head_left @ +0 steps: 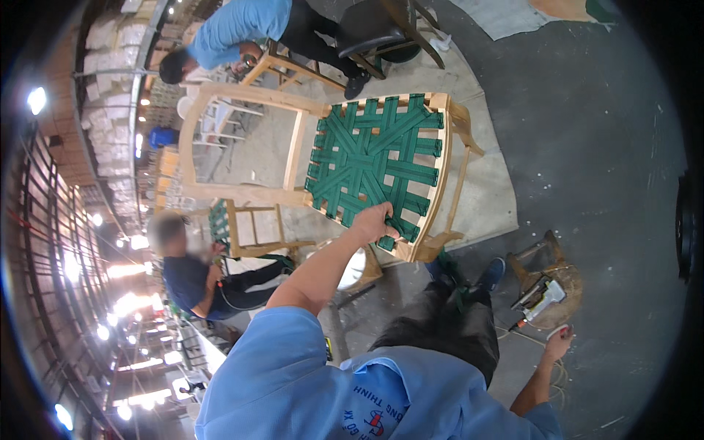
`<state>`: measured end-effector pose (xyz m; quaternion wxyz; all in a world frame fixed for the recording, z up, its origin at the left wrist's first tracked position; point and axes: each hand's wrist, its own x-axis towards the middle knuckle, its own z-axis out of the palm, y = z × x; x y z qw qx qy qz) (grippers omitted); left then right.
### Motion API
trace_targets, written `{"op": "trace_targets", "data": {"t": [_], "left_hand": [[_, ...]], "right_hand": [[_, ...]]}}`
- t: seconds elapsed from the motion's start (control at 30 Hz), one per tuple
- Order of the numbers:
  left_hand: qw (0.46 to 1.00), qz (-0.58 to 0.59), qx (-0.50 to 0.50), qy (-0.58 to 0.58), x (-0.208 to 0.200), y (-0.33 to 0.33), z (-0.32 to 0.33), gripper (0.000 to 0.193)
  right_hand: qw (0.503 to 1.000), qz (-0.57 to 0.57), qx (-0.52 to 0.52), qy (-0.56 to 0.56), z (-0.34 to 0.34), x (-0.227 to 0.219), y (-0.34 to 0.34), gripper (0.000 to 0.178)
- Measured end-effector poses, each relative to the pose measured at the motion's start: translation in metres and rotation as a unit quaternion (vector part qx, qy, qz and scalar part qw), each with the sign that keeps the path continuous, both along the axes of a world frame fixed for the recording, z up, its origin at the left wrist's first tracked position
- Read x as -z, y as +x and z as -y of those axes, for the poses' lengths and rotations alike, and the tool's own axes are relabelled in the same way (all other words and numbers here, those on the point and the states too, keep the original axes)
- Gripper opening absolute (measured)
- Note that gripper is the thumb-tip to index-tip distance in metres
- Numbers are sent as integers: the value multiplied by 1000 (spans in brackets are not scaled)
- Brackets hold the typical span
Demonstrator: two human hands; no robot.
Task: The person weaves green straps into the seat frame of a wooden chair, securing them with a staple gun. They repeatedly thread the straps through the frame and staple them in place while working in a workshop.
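Observation:
A pale wooden chair frame [299,147] stands in front of me, its seat crossed by woven and diagonal green webbing straps [359,165]. My left hand [375,224] is closed on the webbing at the seat's near corner; the fingertips are partly hidden. Low on the right, my right hand [561,342] is closed around a small reddish and pale object, too small to name, beside a round wooden stool [568,293]. A silver staple gun [544,297] lies on that stool, with an orange-red fitting at its hose end.
A person in light blue [242,33] bends over another wooden frame at the upper left. Another person in dark clothes [187,271] works at a green-webbed chair [253,227]. A dark upholstered chair [370,29] stands beyond. Pale sheeting [484,176] covers the floor; a thin hose [561,381] runs near the stool.

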<state>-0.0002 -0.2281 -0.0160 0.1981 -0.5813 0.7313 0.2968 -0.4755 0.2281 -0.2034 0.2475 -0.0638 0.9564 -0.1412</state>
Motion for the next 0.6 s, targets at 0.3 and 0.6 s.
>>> {"op": "trace_targets", "data": {"t": [0.3, 0.6], "left_hand": [[986, -159, -5, -54, 14, 57, -2, 28], [982, -143, -75, -97, -19, 40, -19, 29]], "right_hand": [[723, 94, -631, -265, 285, -187, 150, 57], [438, -45, -883, -164, 417, -210, 247, 46]]}}
